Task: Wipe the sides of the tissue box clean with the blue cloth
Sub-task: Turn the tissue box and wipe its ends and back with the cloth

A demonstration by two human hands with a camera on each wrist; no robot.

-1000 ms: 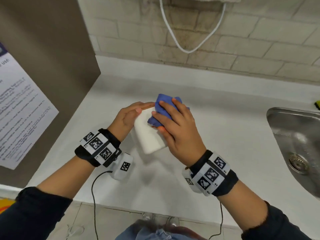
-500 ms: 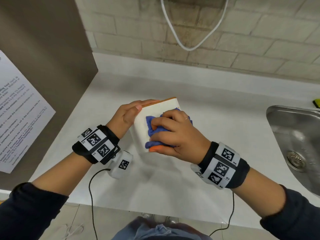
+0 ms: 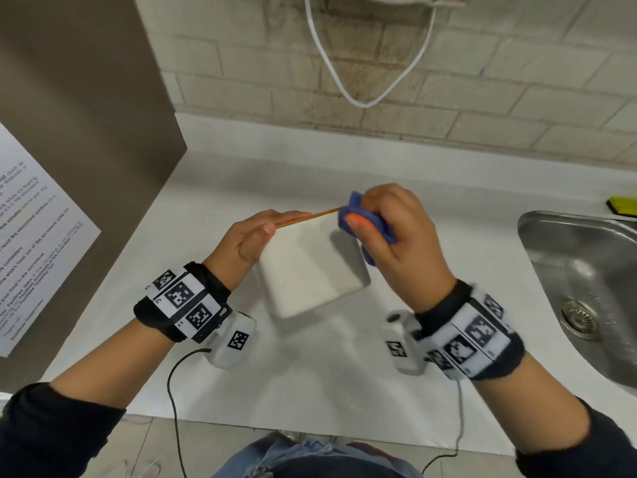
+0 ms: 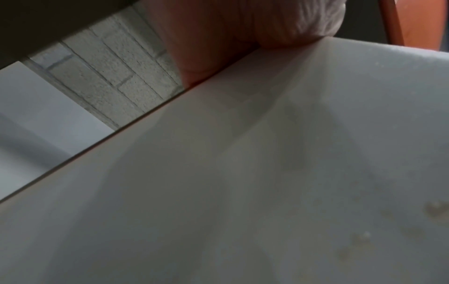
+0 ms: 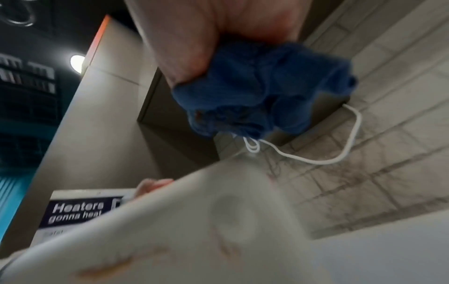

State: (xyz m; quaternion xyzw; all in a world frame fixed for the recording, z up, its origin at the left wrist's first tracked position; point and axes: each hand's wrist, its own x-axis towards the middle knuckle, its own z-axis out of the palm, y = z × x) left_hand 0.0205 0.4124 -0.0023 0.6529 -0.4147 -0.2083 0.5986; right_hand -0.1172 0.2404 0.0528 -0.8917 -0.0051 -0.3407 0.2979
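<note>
Left hand point(image 3: 253, 238): flat, fingers straight, pressed on the tissue box point(image 3: 310, 267).
Right hand point(image 3: 396, 236): squeezes the blue cloth point(image 3: 358, 215) at the box's top corner.

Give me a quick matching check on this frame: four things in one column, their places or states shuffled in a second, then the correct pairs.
Things:
1. blue cloth
2. tissue box
3. sink
4. white cable

States:
A. hanging in a loop on the brick wall
B. tilted, steadied at its top edge by the left hand
C. bunched in the right hand
D. set into the counter at the right

Pairs: 1-C, 2-B, 3-D, 4-A
</note>
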